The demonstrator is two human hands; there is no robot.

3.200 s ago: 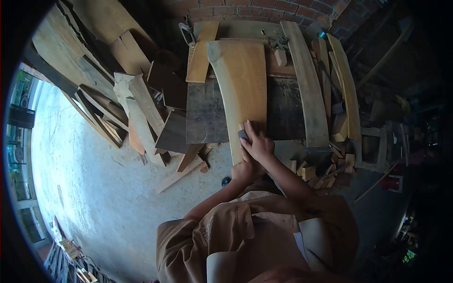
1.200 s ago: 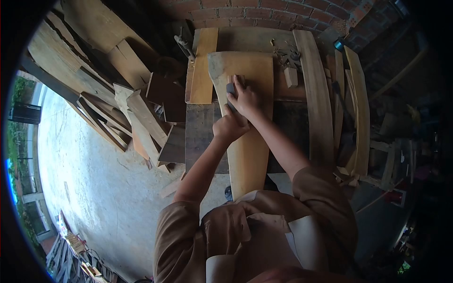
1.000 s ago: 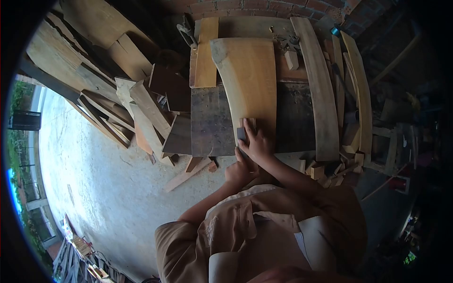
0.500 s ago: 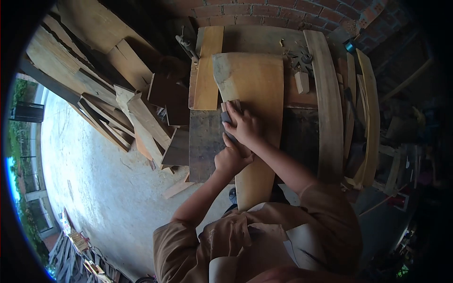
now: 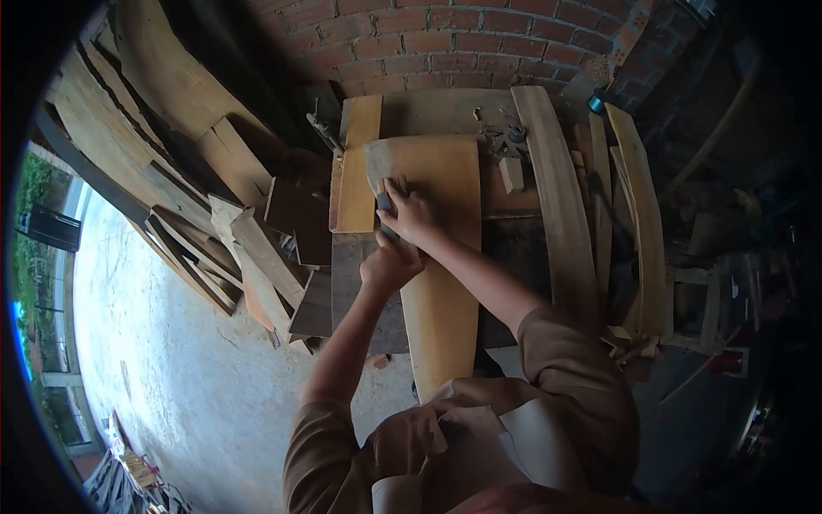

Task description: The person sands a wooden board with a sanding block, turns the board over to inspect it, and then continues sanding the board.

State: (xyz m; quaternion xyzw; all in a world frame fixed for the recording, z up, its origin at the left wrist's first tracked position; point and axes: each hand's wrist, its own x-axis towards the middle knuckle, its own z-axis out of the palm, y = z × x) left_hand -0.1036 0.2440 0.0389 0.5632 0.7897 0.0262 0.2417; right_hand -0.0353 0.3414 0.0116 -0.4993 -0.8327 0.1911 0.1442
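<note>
A long yellowish board (image 5: 445, 188) lies lengthwise on the dark workbench (image 5: 355, 308), its near end by my body. On its left edge, a narrow wooden tool with a dark side, like a hand plane (image 5: 383, 202), sits under both hands. My right hand (image 5: 413, 216) is wrapped over its front part, thumb and fingers around it. Just behind, my left hand (image 5: 390, 264) grips the rear end. The tool's underside and much of its body are hidden by the hands.
Left of the board lies a flat plank (image 5: 361, 163), with a metal clamp (image 5: 324, 133) beyond. Rightward are a small wood block (image 5: 511, 174), a long plank (image 5: 556, 188) and a teal roll (image 5: 597, 102). Leaning boards (image 5: 197, 94) stand left, before a brick wall (image 5: 428, 43).
Both hands and the tool have moved forward along the board's left edge, nearer its far end. The camera view has tilted up and shows more brick wall.
</note>
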